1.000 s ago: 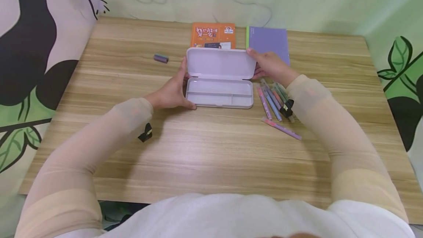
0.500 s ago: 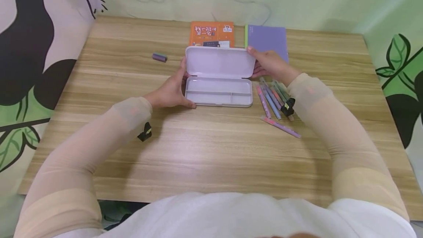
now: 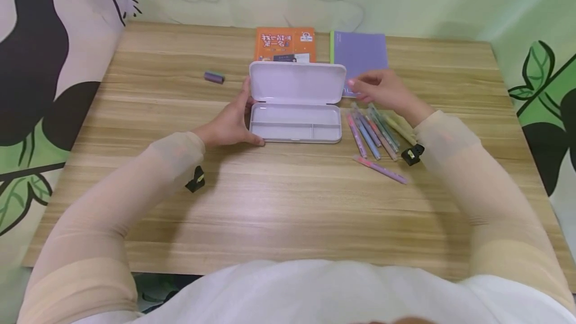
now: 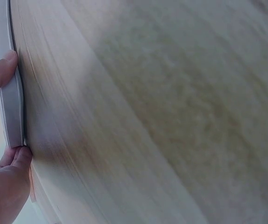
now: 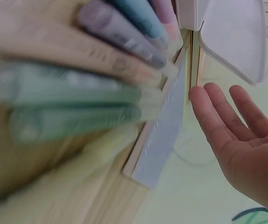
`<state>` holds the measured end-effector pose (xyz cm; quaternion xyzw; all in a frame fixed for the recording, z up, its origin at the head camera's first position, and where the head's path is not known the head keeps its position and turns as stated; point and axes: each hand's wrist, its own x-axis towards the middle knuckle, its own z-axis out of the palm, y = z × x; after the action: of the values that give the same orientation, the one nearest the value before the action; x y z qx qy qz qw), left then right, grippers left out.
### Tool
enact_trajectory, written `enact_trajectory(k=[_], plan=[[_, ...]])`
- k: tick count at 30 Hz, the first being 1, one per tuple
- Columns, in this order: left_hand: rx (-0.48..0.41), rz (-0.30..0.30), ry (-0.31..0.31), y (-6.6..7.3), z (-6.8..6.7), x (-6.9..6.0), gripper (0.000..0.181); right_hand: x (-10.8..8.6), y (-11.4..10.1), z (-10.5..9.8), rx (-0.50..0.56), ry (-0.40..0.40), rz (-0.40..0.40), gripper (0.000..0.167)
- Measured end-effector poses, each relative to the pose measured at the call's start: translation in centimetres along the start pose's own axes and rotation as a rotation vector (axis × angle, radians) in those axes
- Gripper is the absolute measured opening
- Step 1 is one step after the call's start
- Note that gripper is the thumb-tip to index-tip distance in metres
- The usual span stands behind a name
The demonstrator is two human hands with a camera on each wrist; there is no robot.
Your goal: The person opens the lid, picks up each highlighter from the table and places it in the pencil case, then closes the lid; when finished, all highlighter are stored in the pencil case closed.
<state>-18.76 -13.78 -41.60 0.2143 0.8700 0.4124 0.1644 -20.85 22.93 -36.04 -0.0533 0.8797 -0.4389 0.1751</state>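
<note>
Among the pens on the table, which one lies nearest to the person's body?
The purple-and-pink pen in front of the other pens: it slants crosswise, while they lie roughly side by side, farther away.

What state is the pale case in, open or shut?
Open: the pale case has its lid raised, with its inner compartments showing.

We see surface (image 3: 288,204): wood-grained, smooth, softly glaring | case (image 3: 297,83): smooth, glossy, plastic or metal, we cannot tell which | pens (image 3: 370,140): smooth, partly translucent plastic | book (image 3: 285,44): smooth paper cover | notebook (image 3: 360,51): matt-looking paper cover | sleeves (image 3: 99,209): thin, matt, sheer cloth | shirt (image 3: 315,294): matt cloth
</note>
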Motion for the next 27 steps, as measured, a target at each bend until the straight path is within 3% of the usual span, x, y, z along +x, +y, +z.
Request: enact_trajectory(k=[7,19,27], plan=[[0.01,-0.005,-0.004,0.0,-0.1,-0.1,0.152,-2.8,1.1,-1.0,-0.155,0.102,-0.093,0.056],[0.015,-0.002,0.001,0.0,-0.1,0.0,0.151,-7.3,3.9,-2.7,-0.352,0.18,-0.1,0.066],[-0.001,0.001,-0.002,-0.2,0.0,0.0,0.152,-9.0,5.0,-3.5,-0.394,0.154,-0.052,0.068]])
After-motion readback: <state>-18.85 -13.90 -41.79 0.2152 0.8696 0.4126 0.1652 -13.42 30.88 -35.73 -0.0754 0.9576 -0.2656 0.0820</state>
